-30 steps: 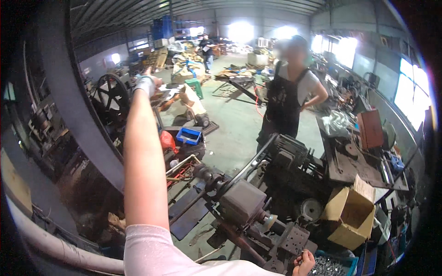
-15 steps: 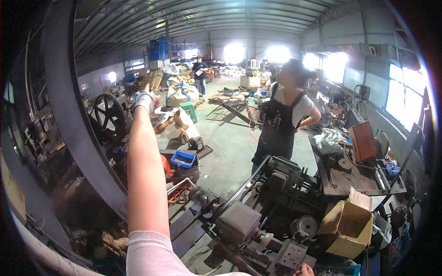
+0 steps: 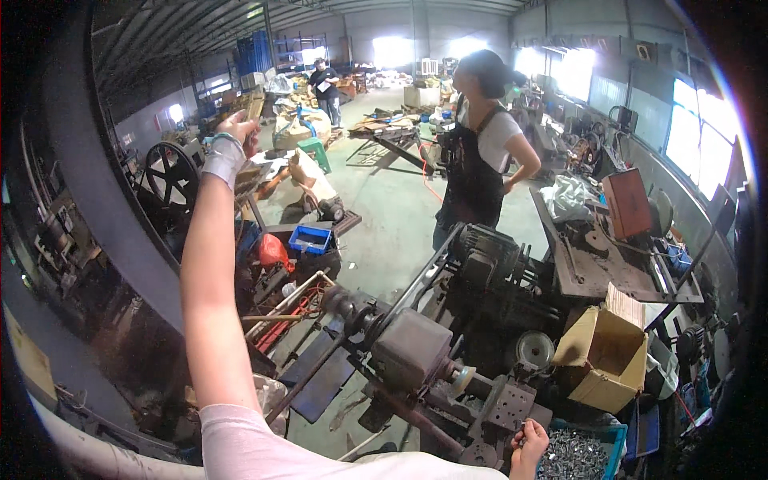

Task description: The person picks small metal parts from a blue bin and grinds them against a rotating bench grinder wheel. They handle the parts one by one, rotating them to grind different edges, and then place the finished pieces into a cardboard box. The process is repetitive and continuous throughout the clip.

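My left arm reaches far out ahead, and my left hand (image 3: 238, 134) is raised in the air with its fingers apart. It touches nothing that I can see, and a pale band (image 3: 226, 158) wraps its wrist. Low on the right, my right hand (image 3: 529, 445) is closed in a pinch; what it holds, if anything, is too small to make out. Beside that hand is a dark metal block with holes (image 3: 512, 402), part of a greasy machine (image 3: 412, 350). A teal crate (image 3: 618, 450) full of small metal parts lies just right of the hand.
A person (image 3: 482, 152) in dark overalls stands beyond the machine, and another person (image 3: 326, 92) is farther back. An open cardboard box (image 3: 602, 360) sits at right, below a metal worktable (image 3: 592, 256). A blue bin (image 3: 310, 239) and a red bag (image 3: 274, 253) lie left of the aisle.
My view has tilted down and shifted right. My left hand now sits higher and farther left in the picture. More of my right hand and the crate of metal parts show.
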